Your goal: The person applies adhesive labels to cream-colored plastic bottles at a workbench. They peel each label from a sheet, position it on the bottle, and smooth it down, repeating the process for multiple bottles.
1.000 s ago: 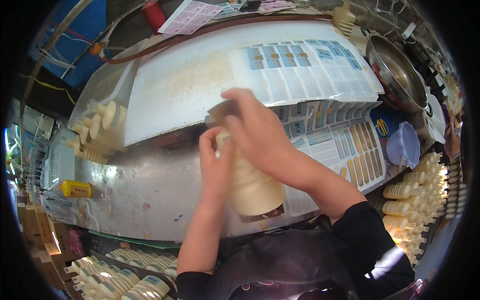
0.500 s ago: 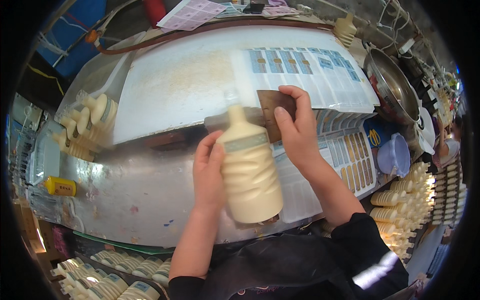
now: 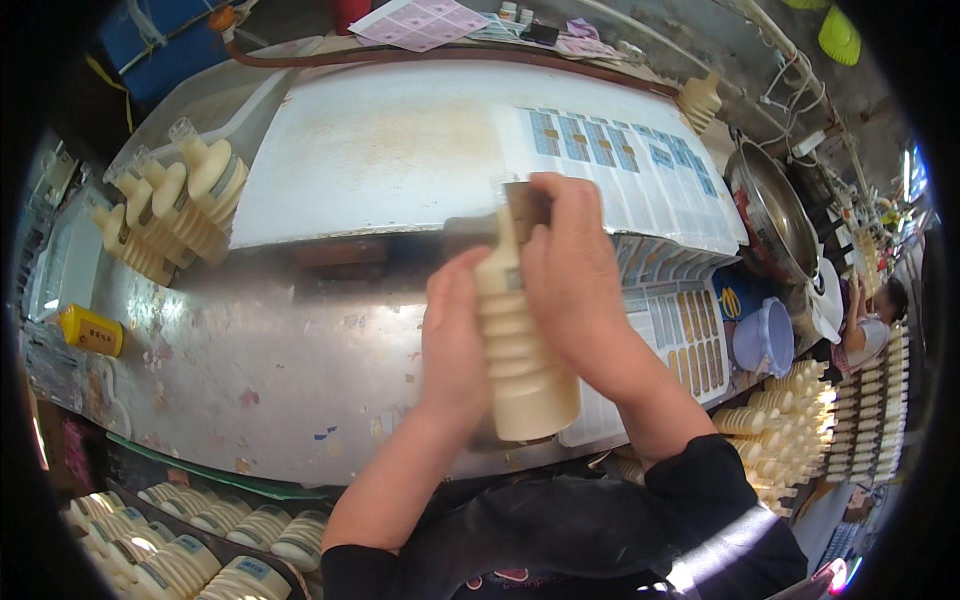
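Note:
A cream-coloured plastic bottle (image 3: pixel 520 375) with a ribbed body and a clear neck stands tilted at the centre of the metal table's front part. My left hand (image 3: pixel 455 335) is closed along its left side, blurred by motion. In my right hand (image 3: pixel 582 280) is a flat brown scraper-like piece (image 3: pixel 528 208), held at the bottle's shoulder; the hand lies against the bottle's right side. A greyish band at the shoulder is partly covered by my fingers. Behind the bottle shows part of a dark grey block (image 3: pixel 466 232).
A white board (image 3: pixel 370 160) bears sheets of blue labels (image 3: pixel 585 140); more label sheets (image 3: pixel 685 330) lie right. Several cream bottles (image 3: pixel 205 190) lean at left beside a yellow bottle (image 3: pixel 90 330). At right are a purple bucket (image 3: pixel 765 335), a metal pan (image 3: pixel 775 205), stacked bottles and another person (image 3: pixel 868 330).
The bottle has turned so its side faces me, and it sits slightly farther right. My right hand has moved in against it with the brown piece. The view has shifted a little.

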